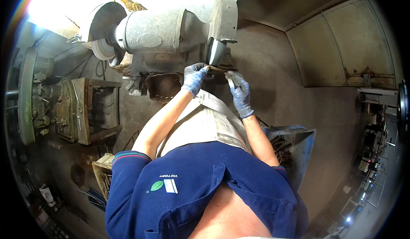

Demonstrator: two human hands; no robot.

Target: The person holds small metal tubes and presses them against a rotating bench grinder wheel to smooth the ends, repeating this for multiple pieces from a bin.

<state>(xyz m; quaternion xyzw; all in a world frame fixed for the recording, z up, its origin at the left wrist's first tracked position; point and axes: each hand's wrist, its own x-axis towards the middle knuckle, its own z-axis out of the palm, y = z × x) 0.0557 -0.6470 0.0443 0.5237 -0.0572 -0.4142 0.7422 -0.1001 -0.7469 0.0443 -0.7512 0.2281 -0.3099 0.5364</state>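
Fingers of the left gloved hand are seen pinched together on the left end of a thin strip, which lies just below the grey wheel, contact undetermined, its long axis running crosswise between the hands. Its other end is approached by the right gloved hand, whose grip cannot be told; the left is judged nearer. Inverted lettering, a green leaf and a blue-and-white emblem are noted on the navy shirt; small print on the pale lap cover cannot be read.
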